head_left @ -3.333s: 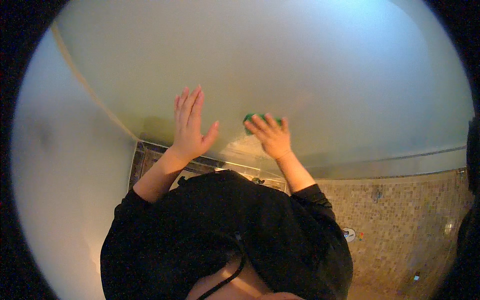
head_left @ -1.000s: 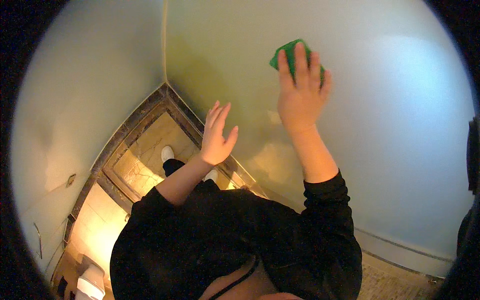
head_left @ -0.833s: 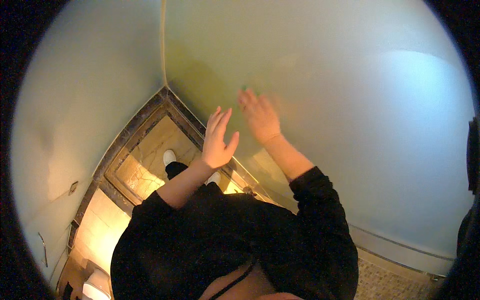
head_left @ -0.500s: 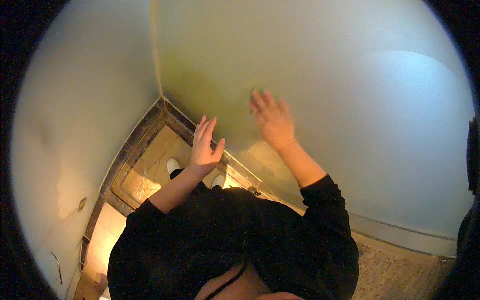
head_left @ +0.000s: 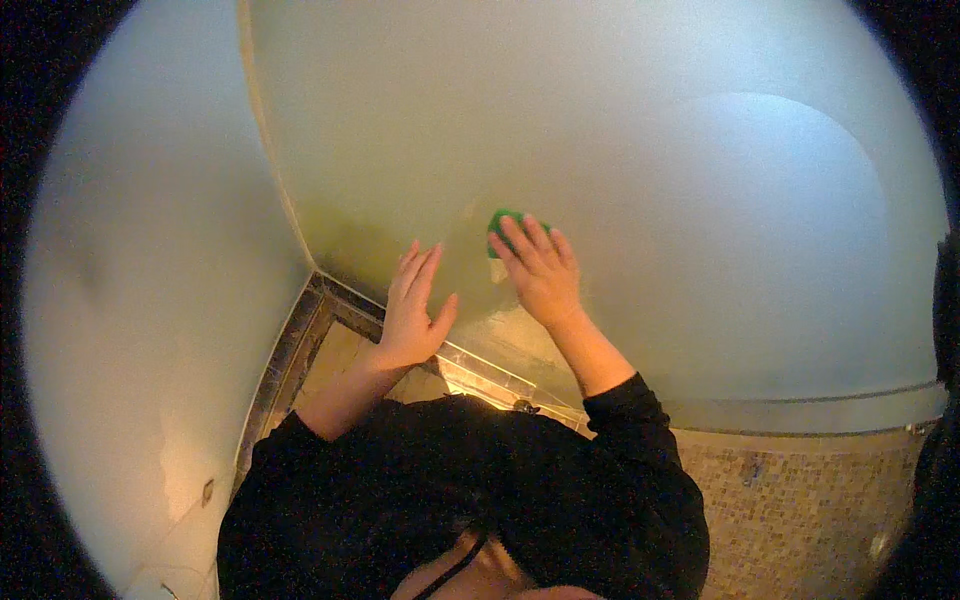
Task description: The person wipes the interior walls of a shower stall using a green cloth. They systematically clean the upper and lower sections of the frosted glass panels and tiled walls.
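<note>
My right hand [head_left: 546, 277] presses a green sponge or scouring pad [head_left: 500, 222] against a frosted glass panel [head_left: 640, 200], its fingers laid over the pad. Most of the pad is covered by those fingers. Left of it, my left hand [head_left: 412, 310] is raised with the fingers stretched out and the thumb apart. That hand holds nothing; whether its fingertips touch the glass I cannot tell. Just below the pad, a patch of the panel looks clearer than the frosted part around it.
A second frosted panel [head_left: 150, 260] meets the first at a pale vertical seam [head_left: 268, 140]. Dark stone edging [head_left: 290, 335] runs along the floor at the corner. Small mosaic tiles [head_left: 800, 500] cover the floor at lower right, beyond a pale rail [head_left: 790, 412].
My right hand has moved slightly down the glass, and the green pad shows more plainly. The view has shifted, with the corner now lower and my shoes out of sight.
</note>
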Tool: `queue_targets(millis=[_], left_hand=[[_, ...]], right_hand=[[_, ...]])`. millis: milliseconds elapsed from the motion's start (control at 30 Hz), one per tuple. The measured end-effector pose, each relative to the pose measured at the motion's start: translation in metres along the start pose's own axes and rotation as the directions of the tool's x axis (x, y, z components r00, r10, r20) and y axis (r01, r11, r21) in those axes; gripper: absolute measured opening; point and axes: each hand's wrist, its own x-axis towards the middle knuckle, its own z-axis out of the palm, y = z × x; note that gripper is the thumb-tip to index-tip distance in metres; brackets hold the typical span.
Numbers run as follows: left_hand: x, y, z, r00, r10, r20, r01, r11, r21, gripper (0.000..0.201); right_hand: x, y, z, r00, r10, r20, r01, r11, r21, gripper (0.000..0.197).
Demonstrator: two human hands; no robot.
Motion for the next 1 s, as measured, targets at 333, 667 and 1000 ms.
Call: queue_targets(millis=[333,667,1000], left_hand=[[0.045,0.025,-0.007,0.983,0.185,-0.001,-0.185,0.981,-0.056,0.066],[0.039,-0.004,-0.046,0.977,0.214,0.014,-0.214,0.975,0.052,0.069],[0.038,0.011,-0.058,0.952,0.299,-0.068,-0.288,0.948,0.137,0.070]], right_hand=[[0.125,0.084,-0.118,0.741,0.320,-0.591,-0.420,0.907,-0.036,0.066],[0.023,0.042,-0.032,0.961,0.204,-0.184,-0.226,0.968,-0.105,0.049],[0.139,0.095,-0.123,0.618,0.332,-0.712,-0.535,0.842,-0.071,0.059]])
